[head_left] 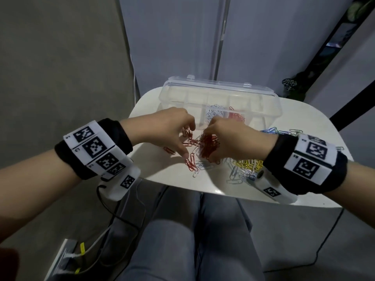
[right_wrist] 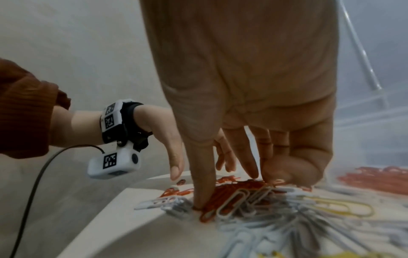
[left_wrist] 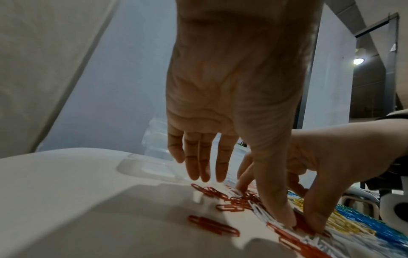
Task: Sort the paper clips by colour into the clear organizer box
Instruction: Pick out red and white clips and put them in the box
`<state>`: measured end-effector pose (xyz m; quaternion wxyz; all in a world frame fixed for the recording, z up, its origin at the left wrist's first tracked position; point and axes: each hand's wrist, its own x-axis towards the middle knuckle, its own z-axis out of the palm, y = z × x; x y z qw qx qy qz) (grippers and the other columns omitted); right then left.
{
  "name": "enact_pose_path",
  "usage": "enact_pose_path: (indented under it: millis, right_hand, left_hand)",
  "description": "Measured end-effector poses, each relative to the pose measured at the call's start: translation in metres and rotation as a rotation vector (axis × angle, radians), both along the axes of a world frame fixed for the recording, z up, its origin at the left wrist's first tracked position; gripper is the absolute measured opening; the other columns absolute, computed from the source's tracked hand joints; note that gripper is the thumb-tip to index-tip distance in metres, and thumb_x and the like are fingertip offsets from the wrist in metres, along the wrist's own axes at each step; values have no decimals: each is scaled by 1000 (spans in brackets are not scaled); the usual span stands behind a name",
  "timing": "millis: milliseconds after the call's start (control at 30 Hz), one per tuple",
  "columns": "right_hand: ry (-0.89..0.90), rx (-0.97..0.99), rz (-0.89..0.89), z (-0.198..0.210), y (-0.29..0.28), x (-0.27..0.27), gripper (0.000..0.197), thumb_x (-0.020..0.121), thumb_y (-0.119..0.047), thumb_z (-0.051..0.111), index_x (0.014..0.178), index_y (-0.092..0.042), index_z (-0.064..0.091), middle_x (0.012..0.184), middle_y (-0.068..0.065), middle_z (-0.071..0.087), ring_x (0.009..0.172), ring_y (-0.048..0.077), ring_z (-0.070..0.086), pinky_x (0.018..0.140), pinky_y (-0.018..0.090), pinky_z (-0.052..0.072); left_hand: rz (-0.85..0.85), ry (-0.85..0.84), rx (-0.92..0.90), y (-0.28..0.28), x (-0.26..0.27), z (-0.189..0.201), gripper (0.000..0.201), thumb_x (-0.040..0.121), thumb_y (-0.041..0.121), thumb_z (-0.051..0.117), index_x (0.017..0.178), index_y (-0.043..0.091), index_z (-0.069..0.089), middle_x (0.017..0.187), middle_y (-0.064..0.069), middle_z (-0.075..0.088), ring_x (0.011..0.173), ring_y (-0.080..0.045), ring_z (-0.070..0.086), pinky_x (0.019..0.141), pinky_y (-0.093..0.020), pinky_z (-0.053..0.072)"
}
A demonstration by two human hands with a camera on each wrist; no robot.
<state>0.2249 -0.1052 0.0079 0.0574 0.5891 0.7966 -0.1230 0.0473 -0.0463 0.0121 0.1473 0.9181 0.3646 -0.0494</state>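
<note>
Both hands are working in the middle of the white tabletop (head_left: 154, 175), just in front of the clear organizer box (head_left: 220, 102). The right hand (head_left: 233, 138) is reaching down with its fingers curled round a bunch of red paper clips (head_left: 210, 145), thumb and fingertips pressing into the pile. The left hand (head_left: 170, 128) is hovering beside it with fingers relaxed and spread, grasping nothing, its thumb tip touching the tabletop among a few loose red clips (head_left: 189, 164). White clips (right_wrist: 234, 202) are lying mixed in against the red pile. Yellow clips (head_left: 249, 164) and blue clips (head_left: 269, 131) are sitting to the right, partly under the right wrist. The box is standing at the far edge, with white clips (head_left: 215, 113) in one compartment and red ones (head_left: 236, 115) in the compartment just to its right.
</note>
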Motion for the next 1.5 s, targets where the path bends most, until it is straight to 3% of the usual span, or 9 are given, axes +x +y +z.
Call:
enact_pose_path:
  millis: [333, 500, 667, 833, 1000, 1100, 1267, 1367, 1500]
  right_hand:
    - [98, 60, -44, -7, 9, 0, 9, 82, -13, 69, 88, -10, 74, 81, 6, 71, 74, 22, 65, 70, 40, 56]
    - [247, 39, -125, -2, 10, 4, 7, 80, -12, 72, 84, -10, 77, 78, 6, 73, 65, 14, 62, 62, 25, 50]
    - [607, -54, -365, 8, 7, 13, 7, 75, -12, 79, 80, -7, 76, 64, 7, 70, 43, 9, 52, 42, 20, 42]
    - [1023, -256, -553, 28, 4, 29, 13, 75, -3, 74, 83, 7, 71, 65, 11, 66, 46, 9, 40, 36, 18, 33]
    - [1206, -338, -655, 52, 5, 49, 16, 72, -4, 69, 83, 8, 66, 66, 12, 63, 46, 8, 39, 32, 14, 28]
    - [1196, -179, -714, 63, 12, 61, 16, 70, -2, 71, 81, 8, 65, 66, 13, 63, 49, 9, 40, 33, 14, 27]
    - [1009, 19, -811, 61, 31, 70, 13, 73, 4, 75, 73, 12, 64, 51, 10, 61, 49, 15, 39, 36, 15, 28]
    - [884, 18, -847, 54, 38, 67, 24, 73, 5, 75, 87, 20, 64, 59, 17, 61, 44, 15, 41, 34, 14, 31]
    - [728, -14, -840, 49, 43, 62, 31, 74, 1, 77, 94, 21, 64, 67, 19, 62, 42, 16, 41, 33, 15, 33]
  left_hand:
    - [54, 13, -4, -5, -6, -8, 64, 61, 38, 85, 116, 23, 57, 110, 2, 51, 98, -13, 46, 80, -28, 42]
    - [47, -6, 1, -3, -4, -10, 63, 63, 35, 85, 117, 19, 58, 107, 4, 53, 90, -10, 45, 74, -25, 39]
    - [23, -20, 11, -1, -1, -10, 57, 65, 35, 84, 115, 19, 61, 94, 8, 49, 82, -9, 44, 67, -22, 33]
    - [23, -66, 7, 2, 2, -10, 38, 69, 19, 80, 105, 20, 67, 82, 11, 55, 67, 0, 46, 56, -11, 30]
    - [51, -69, 22, 4, 5, -10, 43, 70, 16, 79, 111, 19, 65, 96, 4, 52, 81, -11, 44, 68, -23, 35]
    - [43, -68, 33, 6, 5, -13, 47, 70, 17, 78, 115, 21, 65, 107, 0, 57, 81, -11, 44, 70, -25, 37]
    - [44, -69, 66, 7, 6, -15, 35, 68, 19, 80, 102, 23, 71, 87, 5, 59, 72, -10, 45, 64, -22, 34]
    - [43, -70, 71, 5, 7, -14, 31, 70, 19, 80, 99, 21, 72, 82, 6, 57, 72, -10, 47, 63, -22, 32]
    - [26, -81, 73, 3, 7, -12, 26, 73, 16, 76, 99, 17, 72, 90, 0, 67, 78, -12, 51, 70, -25, 43]
